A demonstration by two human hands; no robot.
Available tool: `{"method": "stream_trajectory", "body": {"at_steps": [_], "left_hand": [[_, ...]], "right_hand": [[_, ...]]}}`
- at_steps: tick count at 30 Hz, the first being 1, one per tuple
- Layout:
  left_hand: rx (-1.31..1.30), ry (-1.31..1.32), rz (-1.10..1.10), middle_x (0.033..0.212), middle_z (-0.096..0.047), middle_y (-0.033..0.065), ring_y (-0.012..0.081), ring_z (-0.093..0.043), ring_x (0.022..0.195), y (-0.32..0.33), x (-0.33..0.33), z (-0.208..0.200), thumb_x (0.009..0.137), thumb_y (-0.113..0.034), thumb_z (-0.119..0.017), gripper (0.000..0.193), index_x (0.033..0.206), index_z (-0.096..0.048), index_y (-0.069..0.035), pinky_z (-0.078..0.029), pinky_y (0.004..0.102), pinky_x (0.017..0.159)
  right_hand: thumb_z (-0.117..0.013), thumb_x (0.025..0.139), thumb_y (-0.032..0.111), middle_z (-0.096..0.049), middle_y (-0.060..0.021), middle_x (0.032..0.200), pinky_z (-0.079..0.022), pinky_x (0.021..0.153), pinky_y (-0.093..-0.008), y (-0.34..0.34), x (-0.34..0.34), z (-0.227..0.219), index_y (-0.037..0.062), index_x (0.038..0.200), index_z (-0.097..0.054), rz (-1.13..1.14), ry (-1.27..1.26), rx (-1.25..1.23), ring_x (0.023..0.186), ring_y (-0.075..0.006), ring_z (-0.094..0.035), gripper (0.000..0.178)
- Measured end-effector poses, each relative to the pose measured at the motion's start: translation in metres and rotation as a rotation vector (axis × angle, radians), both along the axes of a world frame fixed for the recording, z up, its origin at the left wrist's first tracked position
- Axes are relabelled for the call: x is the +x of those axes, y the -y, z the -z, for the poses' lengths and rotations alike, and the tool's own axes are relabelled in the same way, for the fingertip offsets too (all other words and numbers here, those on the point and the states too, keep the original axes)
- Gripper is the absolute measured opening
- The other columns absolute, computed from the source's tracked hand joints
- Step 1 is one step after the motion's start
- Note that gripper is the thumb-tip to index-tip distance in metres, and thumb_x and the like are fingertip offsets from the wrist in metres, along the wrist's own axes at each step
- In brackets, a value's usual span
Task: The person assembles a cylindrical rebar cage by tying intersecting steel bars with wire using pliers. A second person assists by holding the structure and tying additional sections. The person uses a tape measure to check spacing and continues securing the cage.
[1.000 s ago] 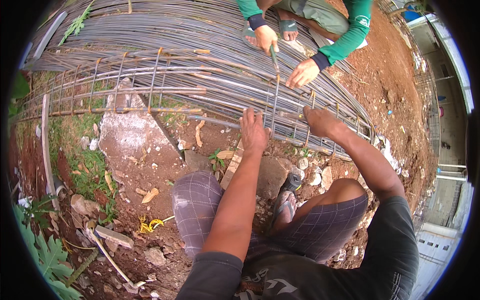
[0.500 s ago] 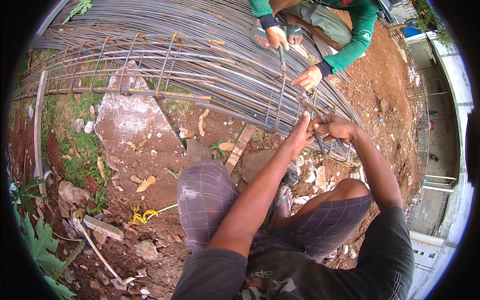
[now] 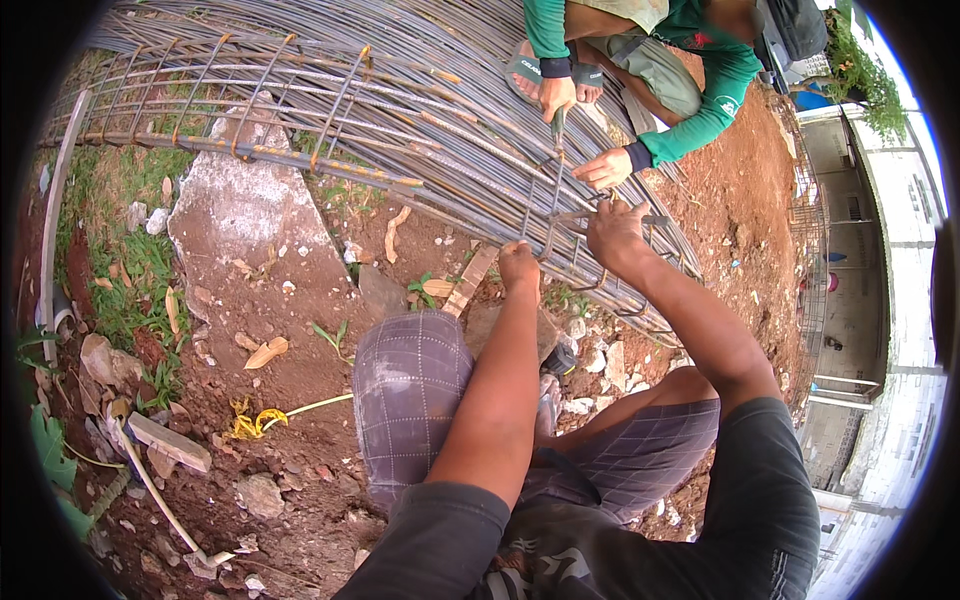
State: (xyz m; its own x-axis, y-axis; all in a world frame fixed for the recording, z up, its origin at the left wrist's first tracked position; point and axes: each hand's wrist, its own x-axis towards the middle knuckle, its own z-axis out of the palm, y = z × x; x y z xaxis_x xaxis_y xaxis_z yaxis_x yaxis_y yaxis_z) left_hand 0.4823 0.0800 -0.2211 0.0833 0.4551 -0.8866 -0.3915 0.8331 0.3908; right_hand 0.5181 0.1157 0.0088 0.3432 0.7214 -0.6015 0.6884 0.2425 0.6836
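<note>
Rebar cage (image 3: 585,278) just beyond curled left hand (image 3: 519,264), beneath right hand (image 3: 616,237) gripping a tool (image 3: 655,220)

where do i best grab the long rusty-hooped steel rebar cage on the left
Probably grip the cage by its near long bar, between two hoops, coming from the wearer's side: that bar forms the near edge, and the spaced hoops leave gaps.

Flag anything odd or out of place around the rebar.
A bright yellow tangle lies loose on the soil, lower left, unlike the drab rubble around it. Also, a large pale slab, seemingly broken concrete, sits askew partly under the rebar cage. No spill stands out.
</note>
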Motion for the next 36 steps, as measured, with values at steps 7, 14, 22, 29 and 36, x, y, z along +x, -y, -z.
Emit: {"method": "stream_trajectory", "body": {"at_steps": [7, 14, 22, 29, 36], "left_hand": [[0.140, 0.113, 0.180, 0.102, -0.061, 0.0150, 0.0250, -0.058, 0.087, -0.004, -0.025, -0.050, 0.094, -0.022, -0.055, 0.030, 0.111, -0.055, 0.003, -0.045, 0.0404, 0.076], [0.118, -0.023, 0.149, 0.119, -0.059, 0.0179, 0.0300, -0.058, 0.104, -0.002, -0.025, -0.034, 0.093, -0.019, -0.060, 0.037, 0.120, -0.049, 0.003, -0.045, 0.0431, 0.082], [0.162, -0.084, 0.319, 0.121, -0.059, 0.0200, 0.0328, -0.061, 0.103, -0.006, -0.035, -0.056, 0.090, -0.014, -0.063, 0.042, 0.126, -0.049, 0.003, -0.048, 0.0417, 0.085], [0.211, -0.124, 0.284, 0.117, -0.061, 0.0181, 0.0315, -0.062, 0.103, -0.002, -0.021, -0.019, 0.090, -0.012, -0.063, 0.042, 0.126, -0.049, 0.003, -0.048, 0.0417, 0.086], [0.177, -0.134, 0.274, 0.115, -0.062, 0.0169, 0.0298, -0.062, 0.102, 0.000, -0.027, -0.033, 0.089, -0.011, -0.064, 0.042, 0.126, -0.050, 0.003, -0.048, 0.0403, 0.085]], "right_hand": [[-0.049, 0.092, 0.023, -0.052, -0.0141, 0.128, -0.029, 0.100, -0.0679, -0.025, -0.011, -0.008, 0.0018, 0.128, -0.056, -0.223, 0.180, -0.219, 0.118, -0.0345, -0.048, 0.042], [-0.050, 0.092, 0.028, -0.042, -0.0190, 0.140, -0.025, 0.101, -0.0711, -0.042, -0.024, 0.004, 0.0057, 0.127, -0.059, -0.129, 0.209, -0.213, 0.126, -0.0405, -0.042, 0.043], [-0.051, 0.092, 0.025, -0.036, -0.0182, 0.145, -0.021, 0.100, -0.0731, -0.035, -0.017, 0.002, 0.0069, 0.129, -0.058, -0.142, 0.214, -0.123, 0.129, -0.0416, -0.038, 0.042], [-0.061, 0.085, 0.033, -0.040, -0.0210, 0.141, -0.019, 0.102, -0.0727, -0.039, -0.046, 0.002, 0.0182, 0.142, -0.043, -0.237, 0.315, -0.238, 0.131, -0.0449, -0.034, 0.062], [-0.051, 0.090, 0.028, -0.042, -0.0231, 0.137, -0.021, 0.104, -0.0692, -0.031, -0.053, 0.005, 0.0009, 0.135, -0.048, -0.278, 0.306, -0.243, 0.129, -0.0440, -0.038, 0.052]]}}
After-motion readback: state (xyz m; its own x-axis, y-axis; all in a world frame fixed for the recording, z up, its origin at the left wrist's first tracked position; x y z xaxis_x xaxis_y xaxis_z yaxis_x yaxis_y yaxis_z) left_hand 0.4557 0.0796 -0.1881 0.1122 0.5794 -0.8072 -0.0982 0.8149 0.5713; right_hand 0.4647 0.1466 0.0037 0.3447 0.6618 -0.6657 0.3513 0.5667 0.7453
